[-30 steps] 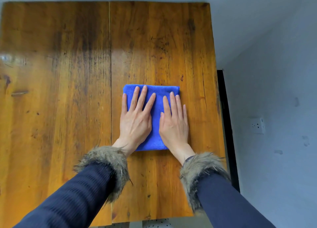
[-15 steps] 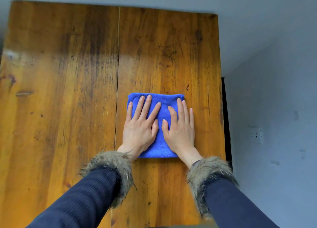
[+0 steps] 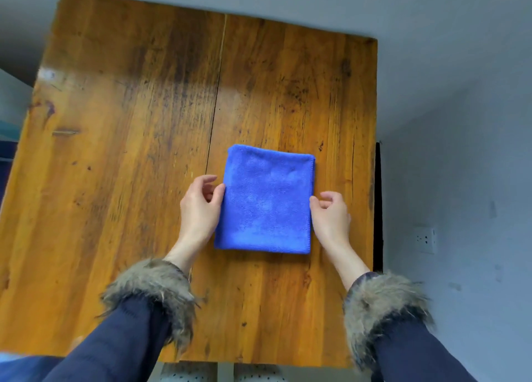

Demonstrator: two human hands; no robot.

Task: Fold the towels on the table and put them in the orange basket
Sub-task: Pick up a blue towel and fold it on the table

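A blue towel (image 3: 266, 200) lies folded into a small rectangle on the wooden table (image 3: 129, 151), right of the middle. My left hand (image 3: 200, 209) sits at the towel's left edge, its thumb touching that edge and its fingers loosely curled above the wood. At the right edge is my right hand (image 3: 331, 217), with the thumb tip against the edge and the fingers loosely curled. Neither hand has hold of the cloth. No orange basket is in view.
The table's right edge runs close to the towel, with a grey wall and a white socket (image 3: 424, 239) beyond it. Bare wood stretches to the left and far side. Fur-cuffed dark sleeves (image 3: 149, 292) cross the near edge.
Both hands lifted off the top of the towel, where they pressed flat, and moved apart to its left and right edges. The camera view shifted, so more of the table's far side shows.
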